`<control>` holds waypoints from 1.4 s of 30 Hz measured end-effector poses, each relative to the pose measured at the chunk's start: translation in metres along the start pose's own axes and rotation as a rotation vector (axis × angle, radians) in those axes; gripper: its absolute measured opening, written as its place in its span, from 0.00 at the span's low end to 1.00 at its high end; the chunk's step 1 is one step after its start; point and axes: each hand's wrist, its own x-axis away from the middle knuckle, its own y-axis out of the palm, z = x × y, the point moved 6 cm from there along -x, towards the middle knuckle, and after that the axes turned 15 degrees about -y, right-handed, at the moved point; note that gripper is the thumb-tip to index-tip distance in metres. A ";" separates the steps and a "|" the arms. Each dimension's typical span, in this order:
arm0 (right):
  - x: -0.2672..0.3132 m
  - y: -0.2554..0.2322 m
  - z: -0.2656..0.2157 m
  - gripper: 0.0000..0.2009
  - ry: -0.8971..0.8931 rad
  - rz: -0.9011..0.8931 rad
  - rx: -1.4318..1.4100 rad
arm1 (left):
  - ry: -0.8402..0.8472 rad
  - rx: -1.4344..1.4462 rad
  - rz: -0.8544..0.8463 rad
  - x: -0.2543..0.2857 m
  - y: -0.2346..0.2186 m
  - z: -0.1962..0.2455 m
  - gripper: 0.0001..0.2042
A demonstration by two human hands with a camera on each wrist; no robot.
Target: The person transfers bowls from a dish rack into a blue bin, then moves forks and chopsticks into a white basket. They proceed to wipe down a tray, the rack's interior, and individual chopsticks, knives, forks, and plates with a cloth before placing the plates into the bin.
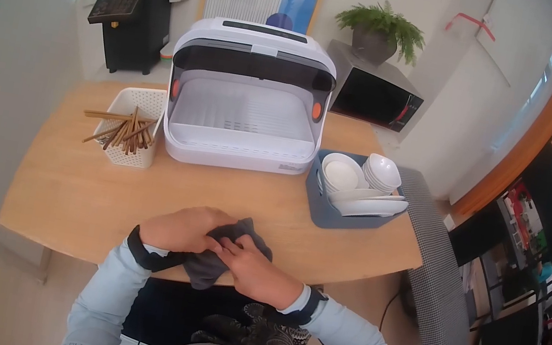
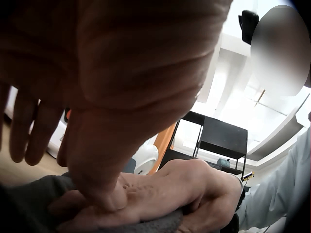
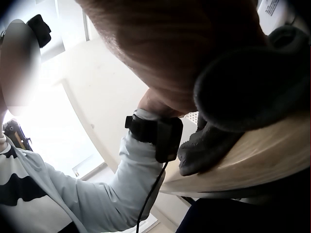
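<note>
A dark grey cloth [image 1: 205, 270] lies bunched at the table's front edge, partly hidden under both hands. From the left, my left hand [image 1: 183, 229] reaches over it. Its fingers [image 2: 41, 131] extend fairly straight in the left wrist view, while the thumb comes down on the back of the right hand's fingers. My right hand [image 1: 262, 273] grips the cloth from the right, its fingertips tucked into the fabric. In the right wrist view a thick rolled fold of the cloth [image 3: 243, 92] bulges beneath that hand, and another part rests on the tabletop.
A white countertop machine with a raised dark visor [image 1: 240, 144] stands at the back of the wooden table [image 1: 72, 196]. Left of it, a white basket [image 1: 132, 158] holds wooden chopsticks. To the right, a blue-grey bin [image 1: 338, 217] holds white bowls and plates. A checkered bench [image 1: 428, 295] stands beyond.
</note>
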 end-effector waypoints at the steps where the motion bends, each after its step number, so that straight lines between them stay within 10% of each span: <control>1: -0.008 0.003 0.000 0.25 -0.022 -0.002 0.001 | -0.007 0.015 0.014 0.001 -0.001 -0.012 0.26; 11: -0.034 -0.022 0.080 0.21 0.358 0.412 -0.461 | -0.266 0.002 0.358 0.042 -0.039 -0.055 0.23; 18: -0.018 -0.013 0.021 0.17 0.099 -0.013 0.135 | -0.037 0.047 0.278 0.026 -0.023 -0.042 0.10; 24: -0.025 -0.036 0.068 0.08 0.277 -0.074 -0.171 | -0.163 0.019 0.100 0.014 -0.014 -0.046 0.11; 29: -0.037 -0.121 0.093 0.08 0.233 0.548 0.446 | -0.117 0.016 0.187 0.011 -0.008 -0.054 0.21; 38: -0.023 -0.016 0.039 0.11 0.042 -0.095 0.044 | 0.013 -0.236 0.255 0.004 -0.017 -0.044 0.30; 42: -0.011 -0.009 0.037 0.10 -0.047 -0.214 -0.039 | -0.204 -0.093 -0.071 0.002 -0.011 -0.042 0.30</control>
